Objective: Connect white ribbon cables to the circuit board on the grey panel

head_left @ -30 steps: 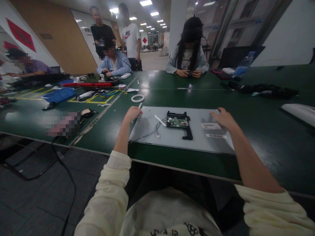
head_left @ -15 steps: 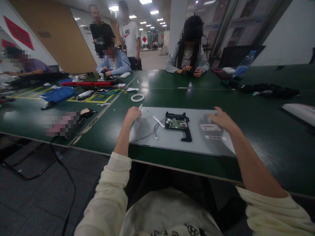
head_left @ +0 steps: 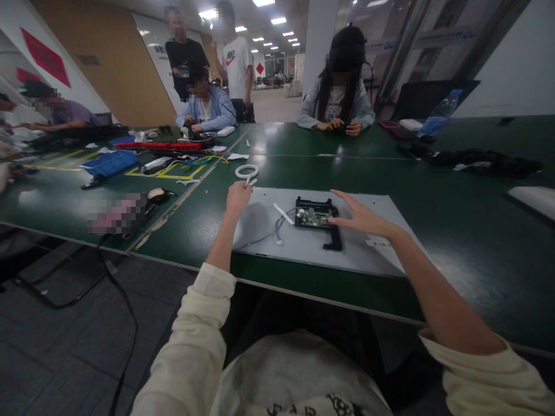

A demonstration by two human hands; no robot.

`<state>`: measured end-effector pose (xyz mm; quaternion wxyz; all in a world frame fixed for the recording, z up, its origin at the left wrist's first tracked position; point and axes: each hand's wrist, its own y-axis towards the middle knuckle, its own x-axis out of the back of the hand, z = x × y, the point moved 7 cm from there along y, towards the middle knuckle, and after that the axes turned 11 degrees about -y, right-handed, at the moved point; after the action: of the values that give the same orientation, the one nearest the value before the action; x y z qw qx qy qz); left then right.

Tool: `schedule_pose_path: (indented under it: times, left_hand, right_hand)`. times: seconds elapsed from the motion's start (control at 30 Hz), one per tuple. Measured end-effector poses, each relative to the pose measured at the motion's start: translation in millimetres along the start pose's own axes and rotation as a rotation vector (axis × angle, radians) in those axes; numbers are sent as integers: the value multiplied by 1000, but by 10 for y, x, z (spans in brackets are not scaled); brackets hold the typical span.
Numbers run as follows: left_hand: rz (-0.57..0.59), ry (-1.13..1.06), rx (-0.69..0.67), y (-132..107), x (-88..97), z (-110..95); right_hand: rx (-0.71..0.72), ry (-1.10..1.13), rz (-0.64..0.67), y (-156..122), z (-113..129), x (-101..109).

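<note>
Flat on the table in front of me lies a light grey panel (head_left: 260, 222). On its middle sits a black bracket (head_left: 333, 240) around a green circuit board (head_left: 313, 217), with a grey cable (head_left: 265, 236) running out to the left. My left hand (head_left: 239, 197) is closed at the panel's far left corner, gripping a small white plastic piece (head_left: 251, 182) with a forked-looking end. Fingers and thumb apart, my right hand (head_left: 362, 216) hovers over or beside the bracket's right side; whether it touches cannot be told. A white strip (head_left: 283, 214) lies left of the board.
Beyond the panel lies a white ring (head_left: 247, 171). To the left are a blue tray (head_left: 109, 164), a red power strip (head_left: 158, 145) and loose wires. Black cloth-like items (head_left: 485, 160) and a water bottle (head_left: 440, 112) are at right. Other people sit across the table.
My right hand has moved left from the panel's far right edge to the bracket, with its fingers spread. My left hand keeps near the far left corner, its white piece now showing more.
</note>
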<state>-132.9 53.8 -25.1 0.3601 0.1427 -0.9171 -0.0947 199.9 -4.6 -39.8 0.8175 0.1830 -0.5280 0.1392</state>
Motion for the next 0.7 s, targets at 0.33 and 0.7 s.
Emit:
schedule_pose_path:
  times: [0.33, 0.7]
  left_hand:
    - [139, -322, 55, 12, -242, 36]
    - [253, -226, 9, -33, -467, 8]
  right_hand:
    - [74, 9, -14, 79, 61, -179]
    - [75, 31, -11, 70, 91, -168]
